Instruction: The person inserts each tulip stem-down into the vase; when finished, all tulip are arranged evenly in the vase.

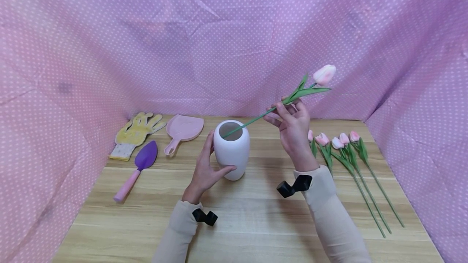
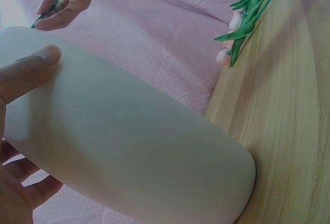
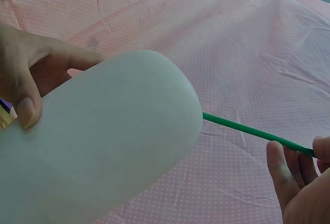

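A white vase [image 1: 234,153] stands on the table, its round mouth facing up. My left hand [image 1: 206,169] grips it from the left, thumb across the front and fingers behind; the left wrist view shows the thumb on the vase wall [image 2: 129,126]. Between thumb and fingers, my right hand [image 1: 292,127] pinches an artificial pink tulip [image 1: 324,75] near its leaves. The tulip slants down to the left, with the lower end of its green stem [image 1: 252,121] inside the vase mouth. In the right wrist view the stem [image 3: 242,127] runs from behind the vase rim to the right fingers.
Several pink tulips [image 1: 343,138] lie on the table [image 1: 256,230] at the right. At the left are a yellow and white glove [image 1: 133,135], a purple trowel [image 1: 146,156] with a pink handle, and a pink dustpan [image 1: 186,127]. Pink dotted cloth [image 1: 226,52] surrounds the table.
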### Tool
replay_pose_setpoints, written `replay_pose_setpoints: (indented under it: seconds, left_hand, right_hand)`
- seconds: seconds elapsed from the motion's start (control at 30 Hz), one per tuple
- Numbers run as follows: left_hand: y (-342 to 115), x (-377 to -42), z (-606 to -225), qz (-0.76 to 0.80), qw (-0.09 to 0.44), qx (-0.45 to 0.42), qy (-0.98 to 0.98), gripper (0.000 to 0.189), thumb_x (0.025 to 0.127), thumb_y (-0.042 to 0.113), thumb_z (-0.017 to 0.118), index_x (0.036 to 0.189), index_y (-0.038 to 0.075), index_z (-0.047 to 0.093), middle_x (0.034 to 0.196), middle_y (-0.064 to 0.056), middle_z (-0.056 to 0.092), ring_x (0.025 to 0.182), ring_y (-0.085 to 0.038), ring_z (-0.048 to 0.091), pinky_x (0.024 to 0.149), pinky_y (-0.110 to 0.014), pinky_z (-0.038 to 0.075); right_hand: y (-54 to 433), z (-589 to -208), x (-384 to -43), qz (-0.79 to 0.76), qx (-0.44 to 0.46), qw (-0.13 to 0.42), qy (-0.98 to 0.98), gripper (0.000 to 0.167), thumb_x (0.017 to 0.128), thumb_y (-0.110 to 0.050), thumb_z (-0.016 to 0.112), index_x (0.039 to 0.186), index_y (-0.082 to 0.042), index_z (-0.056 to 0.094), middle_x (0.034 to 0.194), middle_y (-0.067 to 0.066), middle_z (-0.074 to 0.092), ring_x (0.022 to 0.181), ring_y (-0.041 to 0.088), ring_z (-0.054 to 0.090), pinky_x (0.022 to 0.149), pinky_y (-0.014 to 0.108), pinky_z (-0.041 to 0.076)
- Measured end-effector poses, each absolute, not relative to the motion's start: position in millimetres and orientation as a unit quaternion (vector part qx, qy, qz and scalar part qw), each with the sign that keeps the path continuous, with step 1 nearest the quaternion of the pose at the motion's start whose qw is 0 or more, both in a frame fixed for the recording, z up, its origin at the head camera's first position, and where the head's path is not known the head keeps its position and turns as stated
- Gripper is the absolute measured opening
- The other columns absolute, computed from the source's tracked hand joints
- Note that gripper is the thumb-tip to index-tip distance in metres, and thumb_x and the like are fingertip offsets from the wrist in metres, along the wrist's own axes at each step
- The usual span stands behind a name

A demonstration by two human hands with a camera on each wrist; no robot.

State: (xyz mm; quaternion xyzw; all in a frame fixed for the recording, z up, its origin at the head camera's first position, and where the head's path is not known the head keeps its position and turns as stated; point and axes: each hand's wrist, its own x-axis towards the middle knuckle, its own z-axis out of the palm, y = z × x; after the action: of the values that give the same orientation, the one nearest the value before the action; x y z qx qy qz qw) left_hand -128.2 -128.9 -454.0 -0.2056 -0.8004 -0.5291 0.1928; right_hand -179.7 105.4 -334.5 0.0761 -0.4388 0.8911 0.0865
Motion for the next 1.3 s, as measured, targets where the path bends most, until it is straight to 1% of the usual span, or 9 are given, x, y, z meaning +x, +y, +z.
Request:
replay_pose_setpoints:
  seconds: [0.13,0.3,0.37,0.53,0.73,1.03,1.3]
  left_hand:
    - [-129.2,-128.0,-453.3,-0.531,0.193,-0.205,-0.799,0.118,0.065,0.006,0.094,0.158,0.005,0.022,0.154,-0.019,0.044,0.135,-0.037,0.052,0.110,-0.056,0.047]
    - [-129.3,-128.2,-453.5,-0.528,0.190,-0.204,-0.802,0.116,0.065,0.006,0.094,0.156,0.000,0.023,0.155,-0.020,0.043,0.135,-0.039,0.052,0.110,-0.056,0.047]
    - [-129.3,-128.0,-453.2,-0.528,0.187,-0.203,-0.803,0.116,0.065,0.006,0.094,0.156,0.001,0.023,0.155,-0.019,0.042,0.135,-0.040,0.052,0.110,-0.057,0.047]
    - [-129.3,-127.7,-452.7,-0.529,0.184,-0.200,-0.804,0.117,0.066,0.008,0.093,0.159,0.009,0.021,0.156,-0.018,0.042,0.137,-0.039,0.051,0.112,-0.056,0.046]
    - [-129.3,-127.8,-453.1,-0.527,0.190,-0.201,-0.803,0.117,0.066,0.008,0.093,0.158,0.007,0.021,0.156,-0.019,0.042,0.136,-0.040,0.051,0.111,-0.056,0.046]
    - [-129.1,-128.7,-453.5,-0.527,0.195,-0.209,-0.800,0.118,0.065,0.006,0.094,0.159,0.009,0.022,0.155,-0.018,0.043,0.135,-0.039,0.052,0.110,-0.056,0.047]
    - [-129.1,-128.4,-452.2,-0.533,0.189,-0.207,-0.798,0.116,0.066,0.007,0.093,0.158,0.008,0.023,0.155,-0.017,0.043,0.136,-0.038,0.051,0.110,-0.058,0.046]
  right_hand:
    - [101.8,-332.9,-179.6,0.888,0.083,0.080,-0.444,0.011,0.097,-0.001,0.061,0.105,-0.009,0.057,0.086,0.002,0.069,0.079,0.014,0.072,0.069,0.031,0.065]
    - [97.8,-333.2,-180.9,0.879,0.089,0.082,-0.461,0.011,0.097,-0.002,0.060,0.104,-0.011,0.058,0.086,0.001,0.070,0.079,0.013,0.072,0.070,0.029,0.065]
    - [96.0,-333.3,-181.1,0.877,0.095,0.080,-0.464,0.011,0.098,-0.003,0.060,0.105,-0.011,0.058,0.087,0.001,0.070,0.080,0.013,0.072,0.070,0.028,0.064]
    - [90.9,-334.5,-182.7,0.874,0.105,0.072,-0.469,0.012,0.099,-0.001,0.057,0.106,-0.010,0.057,0.088,0.000,0.069,0.080,0.012,0.071,0.071,0.028,0.064]
    - [84.9,-335.9,-184.2,0.863,0.105,0.060,-0.490,0.017,0.098,0.001,0.057,0.103,-0.014,0.061,0.088,0.000,0.068,0.081,0.010,0.071,0.073,0.029,0.065]
    - [75.8,-337.4,-189.9,0.844,0.112,0.054,-0.521,0.025,0.097,0.006,0.056,0.098,-0.017,0.065,0.084,-0.002,0.070,0.081,0.010,0.071,0.077,0.032,0.065]
    - [66.5,-342.8,-192.5,0.808,0.138,0.030,-0.572,0.028,0.096,0.006,0.059,0.097,-0.020,0.068,0.082,-0.007,0.072,0.082,0.008,0.070,0.080,0.028,0.064]
